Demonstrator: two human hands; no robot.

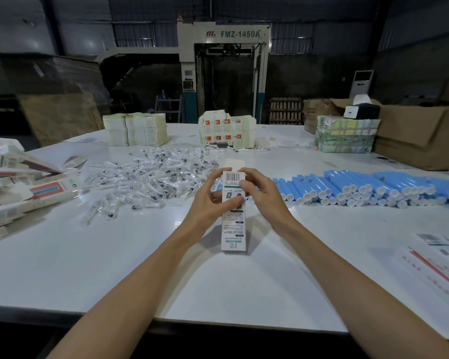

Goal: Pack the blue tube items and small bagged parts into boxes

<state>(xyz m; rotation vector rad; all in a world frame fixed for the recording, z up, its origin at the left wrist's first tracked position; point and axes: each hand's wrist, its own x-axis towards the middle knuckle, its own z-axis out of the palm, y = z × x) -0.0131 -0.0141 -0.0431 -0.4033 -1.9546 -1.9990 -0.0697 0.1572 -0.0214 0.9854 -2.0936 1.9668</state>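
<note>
Head view: the fingers of the left hand (208, 200) are curled round the toothbrush carton (233, 229), and the right hand (261, 194) pinches its top edge. The tuck flap (234, 164) stands open at 12 o'clock. Closing seems next: walls kept square, flap tucked fully. Blue tubes (360, 186) are stacked at 3 o'clock, bagged parts (153, 177) at 10.
</note>
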